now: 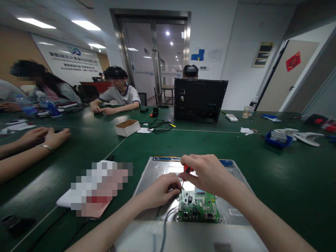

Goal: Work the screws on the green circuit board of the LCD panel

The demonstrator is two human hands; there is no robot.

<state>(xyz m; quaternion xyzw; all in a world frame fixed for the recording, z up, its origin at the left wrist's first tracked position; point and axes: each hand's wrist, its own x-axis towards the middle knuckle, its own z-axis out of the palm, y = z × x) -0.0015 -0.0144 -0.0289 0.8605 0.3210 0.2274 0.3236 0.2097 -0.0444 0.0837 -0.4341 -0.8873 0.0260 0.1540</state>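
Note:
A metal display panel (154,171) lies flat in front of me, with a green circuit board (196,208) on it. My right hand (206,171) is closed around the red handle of a screwdriver (187,169). The screwdriver's thin shaft points down at the board's upper left corner. Beside that corner, my left hand (168,187) has its fingers pinched together near the tip; what they hold, if anything, is hidden. A grey cable (165,227) runs from the board's left side toward me. Along the panel's far edge sits a narrow blue circuit strip (168,159).
A white and pink phone-like item (97,189), partly blurred, lies left of the panel. Another person's hands (49,138) rest farther left. Ahead are a small open box (127,128), black cables (160,126) and an upright black monitor back (201,99). A blue tray (278,139) stands right.

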